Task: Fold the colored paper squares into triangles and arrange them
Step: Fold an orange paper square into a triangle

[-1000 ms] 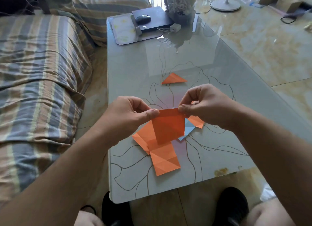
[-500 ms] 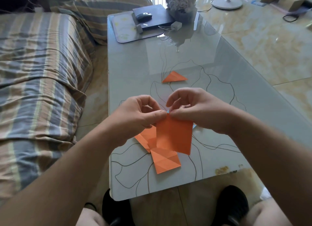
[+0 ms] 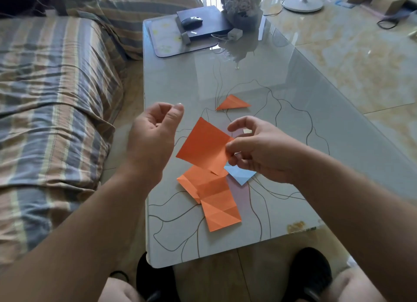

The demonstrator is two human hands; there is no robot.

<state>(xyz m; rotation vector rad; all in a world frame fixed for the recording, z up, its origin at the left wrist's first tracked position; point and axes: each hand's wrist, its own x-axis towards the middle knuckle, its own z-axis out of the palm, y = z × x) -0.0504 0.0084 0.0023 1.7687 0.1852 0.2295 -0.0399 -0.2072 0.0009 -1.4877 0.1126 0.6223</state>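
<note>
Above the glass worktop (image 3: 180, 80), the right hand (image 3: 259, 150) pinches an orange paper square (image 3: 204, 146) by its right edge, just over the creased orange sheets (image 3: 214, 198), while the left hand (image 3: 155, 130), fingers loosely curled, holds nothing beside it.

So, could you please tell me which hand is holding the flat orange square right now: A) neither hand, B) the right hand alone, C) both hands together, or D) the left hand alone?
B: the right hand pinches the orange square at its right corner, while the left hand hangs apart from it, holding nothing.
</note>
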